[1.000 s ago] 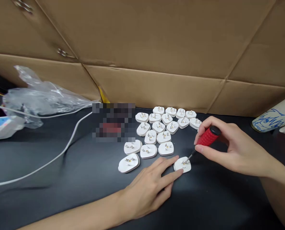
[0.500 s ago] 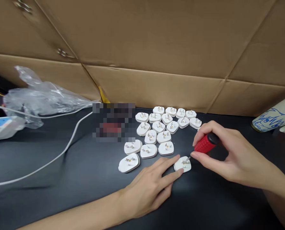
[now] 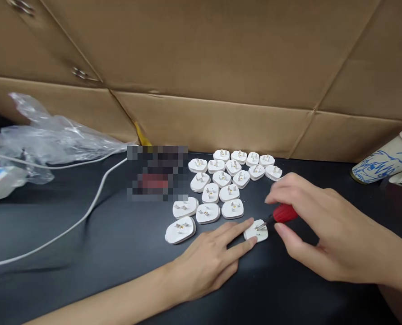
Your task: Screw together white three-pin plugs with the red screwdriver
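My left hand [image 3: 209, 262] lies palm down on the black table, two fingertips resting on the near white plug [image 3: 256, 231], its fingers apart. A screwdriver [image 3: 284, 213] with a red handle leans over that plug, its metal tip among the prongs. My right hand [image 3: 329, 228] is round the back of the red handle, with thumb and index finger spread apart at its front; the handle's rear end is hidden by the hand. Several more white plugs [image 3: 222, 178] sit prongs up in loose rows beyond my left hand.
Brown covered panels [image 3: 204, 117] rise along the table's back edge. At the left are a clear plastic bag [image 3: 62, 137], a white cable [image 3: 95, 207] and a white box [image 3: 1, 183]. A patterned cup [image 3: 383, 160] leans at the right; a pixelated patch covers something dark and red.
My right thumb and index finger have opened away from the handle's front, and the hand now covers its black end. The left hand still rests on the plug. The view has shifted slightly.
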Available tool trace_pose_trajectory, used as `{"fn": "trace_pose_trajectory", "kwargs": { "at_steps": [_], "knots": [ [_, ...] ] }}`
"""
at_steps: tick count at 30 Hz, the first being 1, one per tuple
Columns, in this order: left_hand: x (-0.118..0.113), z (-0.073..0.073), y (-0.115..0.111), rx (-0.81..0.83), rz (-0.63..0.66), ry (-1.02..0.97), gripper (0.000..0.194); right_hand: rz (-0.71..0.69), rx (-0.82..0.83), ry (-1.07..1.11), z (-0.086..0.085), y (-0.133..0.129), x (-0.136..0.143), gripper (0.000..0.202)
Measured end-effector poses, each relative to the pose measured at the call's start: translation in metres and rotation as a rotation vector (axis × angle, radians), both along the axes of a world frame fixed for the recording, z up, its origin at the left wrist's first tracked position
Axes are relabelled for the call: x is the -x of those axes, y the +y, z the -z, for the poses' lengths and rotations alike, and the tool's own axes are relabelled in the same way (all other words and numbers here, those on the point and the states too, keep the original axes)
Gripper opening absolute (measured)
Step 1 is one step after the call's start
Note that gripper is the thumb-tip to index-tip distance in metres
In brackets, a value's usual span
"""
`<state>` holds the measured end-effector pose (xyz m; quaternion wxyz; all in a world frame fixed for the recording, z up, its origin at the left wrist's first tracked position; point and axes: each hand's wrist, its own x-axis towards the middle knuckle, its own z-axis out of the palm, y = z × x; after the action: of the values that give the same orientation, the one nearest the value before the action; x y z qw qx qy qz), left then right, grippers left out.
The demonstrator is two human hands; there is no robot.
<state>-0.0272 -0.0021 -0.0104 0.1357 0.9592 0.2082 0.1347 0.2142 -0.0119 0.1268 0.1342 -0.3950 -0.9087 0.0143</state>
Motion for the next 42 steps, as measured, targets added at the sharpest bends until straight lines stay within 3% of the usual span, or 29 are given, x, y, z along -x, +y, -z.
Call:
{"fn": "trace_pose_trajectory", "kwargs": {
  "at_steps": [3, 7, 10, 15, 19, 24, 26, 29, 34, 36, 38, 40, 42],
  "knots": [
    [0.000, 0.001, 0.000, 0.009, 0.008, -0.007, 0.054, 0.005, 0.018, -0.061, -0.001, -0.004, -0.001, 0.014],
    [0.000, 0.000, 0.000, 0.021, 0.006, -0.012, 0.054, 0.142, -0.054, -0.078, -0.001, -0.007, -0.003, 0.010],
    [0.000, -0.001, 0.000, 0.023, 0.007, -0.015, 0.054, 0.071, 0.058, -0.065, -0.002, -0.007, -0.005, 0.010],
    [0.000, 0.000, 0.001, 0.040, 0.008, -0.031, 0.053, 0.101, -0.023, -0.026, 0.000, -0.004, -0.004, 0.010],
    [0.001, 0.001, 0.002, 0.045, 0.015, -0.037, 0.053, -0.011, 0.132, -0.019, 0.001, -0.005, -0.003, 0.010],
    [-0.001, -0.001, 0.004, 0.048, 0.012, -0.075, 0.050, 0.178, 0.073, 0.007, 0.000, -0.002, -0.004, 0.009],
    [-0.002, -0.002, 0.004, 0.052, 0.017, -0.090, 0.046, 0.095, 0.180, 0.055, -0.004, 0.002, -0.006, 0.003],
    [-0.003, -0.004, 0.005, 0.051, 0.017, -0.103, 0.041, -0.051, 0.295, 0.121, -0.006, 0.007, -0.006, 0.010],
    [-0.005, -0.005, 0.006, 0.060, 0.007, -0.104, 0.036, 0.176, 0.089, 0.096, 0.004, 0.001, 0.004, 0.006],
    [-0.005, -0.005, 0.006, 0.050, -0.001, -0.110, 0.034, 0.203, 0.042, 0.070, 0.005, -0.002, 0.006, 0.009],
    [-0.005, -0.005, 0.006, 0.042, -0.009, -0.118, 0.033, 0.110, 0.099, 0.052, 0.001, -0.004, 0.003, 0.019],
    [-0.005, -0.004, 0.005, 0.046, -0.008, -0.128, 0.031, -0.051, 0.272, 0.062, -0.005, -0.003, -0.002, 0.025],
    [-0.006, -0.004, 0.005, 0.055, -0.009, -0.140, 0.028, -0.097, 0.382, 0.081, -0.009, -0.003, -0.006, 0.023]
  ]
}}
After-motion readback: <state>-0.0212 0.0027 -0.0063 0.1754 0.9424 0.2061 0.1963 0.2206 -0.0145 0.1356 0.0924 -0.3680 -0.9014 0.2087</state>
